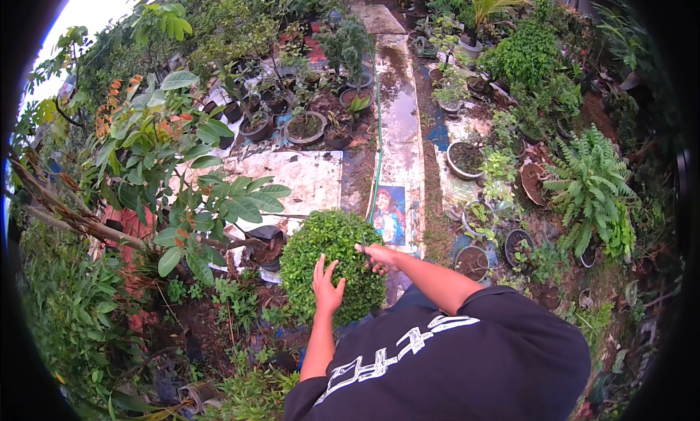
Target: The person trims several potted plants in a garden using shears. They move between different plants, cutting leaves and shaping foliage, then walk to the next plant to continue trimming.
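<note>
A rounded, dense green shrub (333,235) with small leaves stands directly in front of me. My left hand (328,292) is at its near face, fingers apart and nothing held. Whether those fingertips touch the leaves is hard to tell. At the shrub's right side, my right hand (380,258) grips a small dark cutting tool (365,240), which looks like scissors or snips. Its thin tip points up and away from me, close to the foliage. Most of the tool is hidden by my fingers.
A leafy tree branch (126,237) reaches in from the left, near a tilted dark pot (268,248). A green hose (377,131) runs along the wet walkway (402,114). Potted plants line both sides, including a round pot (465,159) and a soil-filled pot (471,263).
</note>
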`<state>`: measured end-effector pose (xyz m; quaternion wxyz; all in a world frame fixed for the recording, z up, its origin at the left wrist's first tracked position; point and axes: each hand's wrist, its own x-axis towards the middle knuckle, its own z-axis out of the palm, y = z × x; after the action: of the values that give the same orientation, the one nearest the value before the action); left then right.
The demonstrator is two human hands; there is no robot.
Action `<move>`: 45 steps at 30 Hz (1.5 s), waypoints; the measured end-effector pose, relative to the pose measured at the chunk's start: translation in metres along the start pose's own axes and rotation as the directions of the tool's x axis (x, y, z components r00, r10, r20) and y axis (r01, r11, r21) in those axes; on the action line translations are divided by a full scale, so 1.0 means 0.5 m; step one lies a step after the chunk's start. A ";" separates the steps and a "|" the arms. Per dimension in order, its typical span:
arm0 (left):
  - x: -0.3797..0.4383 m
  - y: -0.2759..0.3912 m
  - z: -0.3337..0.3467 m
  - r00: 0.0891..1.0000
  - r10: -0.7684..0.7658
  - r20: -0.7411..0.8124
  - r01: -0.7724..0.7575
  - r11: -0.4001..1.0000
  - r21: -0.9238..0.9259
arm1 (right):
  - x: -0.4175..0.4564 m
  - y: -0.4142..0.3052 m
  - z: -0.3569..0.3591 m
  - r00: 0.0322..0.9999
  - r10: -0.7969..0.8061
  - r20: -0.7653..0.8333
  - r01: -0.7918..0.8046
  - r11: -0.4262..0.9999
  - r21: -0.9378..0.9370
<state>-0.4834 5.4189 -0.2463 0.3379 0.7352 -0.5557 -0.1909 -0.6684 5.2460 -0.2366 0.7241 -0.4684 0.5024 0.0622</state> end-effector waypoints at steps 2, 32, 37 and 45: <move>0.001 0.000 0.002 1.000 0.008 -0.001 -0.008 1.000 -0.007 | 0.001 -0.001 -0.003 1.000 -0.015 -0.007 0.014 1.000 -0.020; -0.009 0.006 0.004 1.000 -0.020 0.010 0.021 1.000 -0.004 | -0.022 0.092 0.053 0.981 -0.161 -0.110 0.160 0.987 -0.016; -0.006 -0.005 0.004 1.000 0.001 -0.003 -0.001 1.000 -0.021 | -0.013 0.056 0.030 0.976 -0.205 -0.076 0.194 0.972 -0.130; -0.004 0.002 -0.004 0.999 -0.027 0.020 0.027 1.000 -0.005 | 0.001 0.061 0.030 0.958 -0.249 -0.139 0.231 0.964 -0.135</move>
<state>-0.4834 5.4209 -0.2442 0.3317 0.7399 -0.5485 -0.2041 -0.6752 5.2739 -0.2551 0.6564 -0.5711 0.4917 -0.0334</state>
